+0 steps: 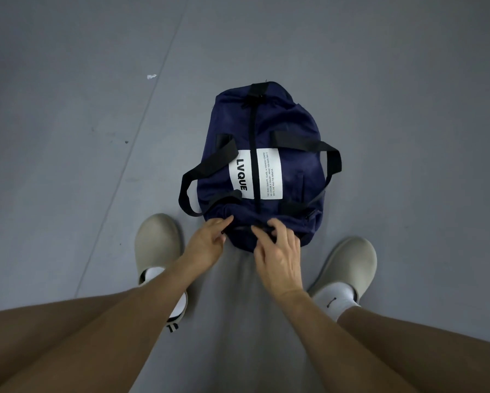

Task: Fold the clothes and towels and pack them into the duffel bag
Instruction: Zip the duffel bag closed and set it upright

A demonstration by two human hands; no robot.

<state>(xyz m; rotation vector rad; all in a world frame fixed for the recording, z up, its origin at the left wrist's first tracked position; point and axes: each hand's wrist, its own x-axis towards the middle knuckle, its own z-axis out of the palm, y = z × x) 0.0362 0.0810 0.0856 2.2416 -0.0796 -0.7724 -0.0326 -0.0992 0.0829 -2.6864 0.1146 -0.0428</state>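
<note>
Duffel bag (294, 165): navy, centre of the frame, lying on the grey floor (96, 80); top zip closed, black handles (209, 165) splayed to both sides.
Label (269, 174): white patch reading LVQUE.
Left hand (208, 241): pinches the bag's near end, lower centre.
Right hand (279, 253): fingers curled over the same end.
Clogs (157, 242): beige, flanking both hands.
Scrap (151, 76): white, upper left.

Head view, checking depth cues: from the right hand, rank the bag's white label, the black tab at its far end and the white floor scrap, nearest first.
From the right hand, at the duffel bag's near end:
1. White label, on top, mid-bag.
2. Black tab, at the bag's far end.
3. White scrap, on the floor, far left.
</note>
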